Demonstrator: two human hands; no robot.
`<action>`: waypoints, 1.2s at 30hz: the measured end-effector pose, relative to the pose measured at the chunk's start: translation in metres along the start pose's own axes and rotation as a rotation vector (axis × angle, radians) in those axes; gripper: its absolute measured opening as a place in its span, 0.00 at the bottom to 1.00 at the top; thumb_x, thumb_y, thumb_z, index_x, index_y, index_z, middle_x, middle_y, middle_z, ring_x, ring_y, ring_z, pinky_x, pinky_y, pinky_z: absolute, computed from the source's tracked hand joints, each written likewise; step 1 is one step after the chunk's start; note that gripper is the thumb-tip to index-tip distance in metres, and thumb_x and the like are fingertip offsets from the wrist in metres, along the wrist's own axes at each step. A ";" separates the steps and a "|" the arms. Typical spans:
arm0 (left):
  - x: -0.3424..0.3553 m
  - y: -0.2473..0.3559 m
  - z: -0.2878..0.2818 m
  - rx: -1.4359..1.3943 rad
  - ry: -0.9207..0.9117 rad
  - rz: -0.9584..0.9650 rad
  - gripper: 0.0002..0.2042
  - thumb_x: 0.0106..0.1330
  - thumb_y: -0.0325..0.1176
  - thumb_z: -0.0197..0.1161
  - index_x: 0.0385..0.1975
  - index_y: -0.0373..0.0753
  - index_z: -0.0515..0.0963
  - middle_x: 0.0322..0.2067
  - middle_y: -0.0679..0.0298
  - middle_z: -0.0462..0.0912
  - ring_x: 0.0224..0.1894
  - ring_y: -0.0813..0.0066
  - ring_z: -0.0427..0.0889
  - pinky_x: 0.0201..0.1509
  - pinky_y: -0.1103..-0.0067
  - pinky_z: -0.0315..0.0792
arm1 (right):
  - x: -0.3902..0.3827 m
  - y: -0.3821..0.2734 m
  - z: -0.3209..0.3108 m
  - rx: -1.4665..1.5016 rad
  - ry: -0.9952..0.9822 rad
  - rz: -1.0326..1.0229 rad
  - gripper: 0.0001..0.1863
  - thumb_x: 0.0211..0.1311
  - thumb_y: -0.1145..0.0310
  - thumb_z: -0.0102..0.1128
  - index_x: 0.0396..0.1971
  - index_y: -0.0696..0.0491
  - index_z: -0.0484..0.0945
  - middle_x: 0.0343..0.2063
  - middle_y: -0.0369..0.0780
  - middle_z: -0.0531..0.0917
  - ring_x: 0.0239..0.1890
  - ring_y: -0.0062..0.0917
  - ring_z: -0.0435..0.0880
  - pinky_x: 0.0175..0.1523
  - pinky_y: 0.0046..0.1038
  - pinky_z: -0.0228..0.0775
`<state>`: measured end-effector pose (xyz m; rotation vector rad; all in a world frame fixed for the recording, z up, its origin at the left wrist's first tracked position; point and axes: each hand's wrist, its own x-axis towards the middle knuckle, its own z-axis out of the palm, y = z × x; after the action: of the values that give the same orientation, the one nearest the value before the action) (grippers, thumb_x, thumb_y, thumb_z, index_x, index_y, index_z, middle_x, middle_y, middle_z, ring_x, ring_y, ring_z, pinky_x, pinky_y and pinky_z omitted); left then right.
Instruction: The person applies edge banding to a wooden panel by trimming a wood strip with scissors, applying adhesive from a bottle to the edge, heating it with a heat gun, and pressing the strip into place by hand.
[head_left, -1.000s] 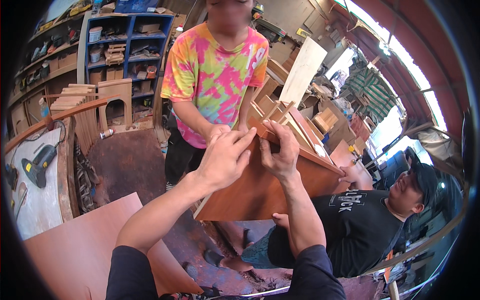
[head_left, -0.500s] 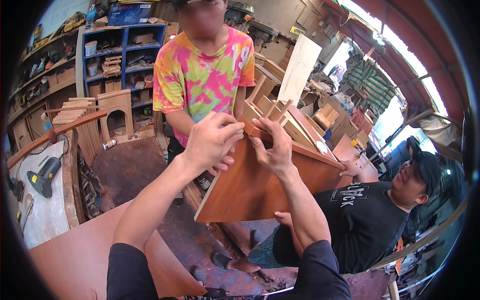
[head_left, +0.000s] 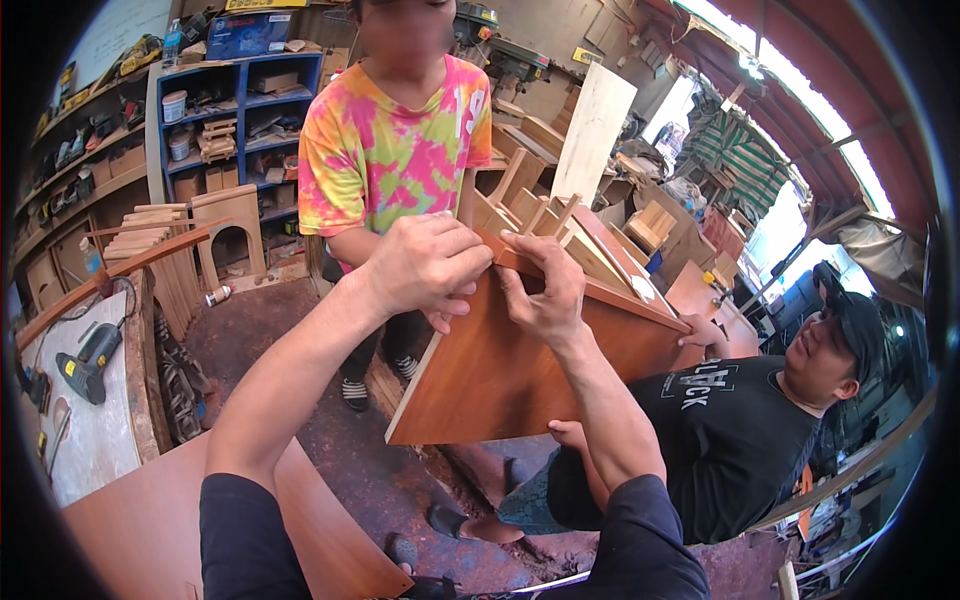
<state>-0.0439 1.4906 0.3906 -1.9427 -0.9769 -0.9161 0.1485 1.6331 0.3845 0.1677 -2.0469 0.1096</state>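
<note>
My left hand (head_left: 430,258) is curled at the top corner of a reddish-brown wooden cabinet panel (head_left: 500,380), its fingertips hiding what they pinch. My right hand (head_left: 545,290) grips a wooden edge strip (head_left: 515,262) at that corner, thumb below and fingers over it. A co-worker's hand (head_left: 450,308) shows just under my left hand, from the person in a tie-dye shirt (head_left: 390,150) standing opposite. At the right, a co-worker in a black shirt (head_left: 740,440) holds the panel's far edge with a hand (head_left: 705,330) and has another hand at its lower edge.
A bench (head_left: 90,450) at the left bears a corded power tool (head_left: 90,365). A loose board (head_left: 150,510) lies at the lower left. Blue shelving (head_left: 240,100), stacked wooden pieces (head_left: 160,230) and a tall pale board (head_left: 590,130) stand behind. Rough flooring (head_left: 270,340) shows between.
My left hand has shifted leftward and curled from straighter fingers onto the corner. My right hand has moved slightly left. The co-worker opposite has shifted left, their hand dropping beneath my left hand.
</note>
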 end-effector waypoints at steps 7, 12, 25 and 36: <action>0.002 -0.006 -0.002 -0.073 0.022 0.051 0.20 0.44 0.41 0.74 0.37 0.41 0.78 0.31 0.65 0.81 0.35 0.63 0.84 0.36 0.70 0.79 | 0.003 -0.006 -0.002 -0.059 0.006 -0.077 0.25 0.49 0.80 0.73 0.50 0.57 0.80 0.44 0.47 0.88 0.42 0.40 0.88 0.47 0.37 0.80; -0.007 -0.004 0.002 -0.007 0.037 0.008 0.14 0.53 0.37 0.70 0.38 0.41 0.80 0.35 0.64 0.84 0.38 0.63 0.86 0.40 0.69 0.81 | 0.002 -0.009 -0.003 -0.040 -0.022 -0.023 0.26 0.50 0.79 0.73 0.52 0.57 0.79 0.44 0.46 0.89 0.41 0.40 0.88 0.47 0.36 0.79; -0.115 0.223 -0.188 0.106 0.110 -0.964 0.14 0.63 0.32 0.74 0.46 0.35 0.84 0.48 0.54 0.87 0.51 0.57 0.86 0.55 0.69 0.82 | 0.010 -0.048 0.009 0.043 -0.040 0.179 0.21 0.66 0.81 0.61 0.59 0.62 0.76 0.50 0.46 0.85 0.52 0.29 0.85 0.60 0.32 0.78; -0.197 0.582 -0.287 0.326 0.387 -1.817 0.07 0.68 0.24 0.68 0.44 0.31 0.86 0.41 0.52 0.90 0.42 0.61 0.90 0.46 0.73 0.84 | -0.127 -0.258 0.065 0.351 0.090 0.730 0.09 0.73 0.75 0.61 0.47 0.61 0.85 0.38 0.42 0.88 0.41 0.29 0.86 0.50 0.31 0.80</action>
<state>0.2930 0.9422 0.1772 -0.1053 -2.3608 -1.7031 0.1929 1.3779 0.2436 -0.3714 -1.8932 0.9105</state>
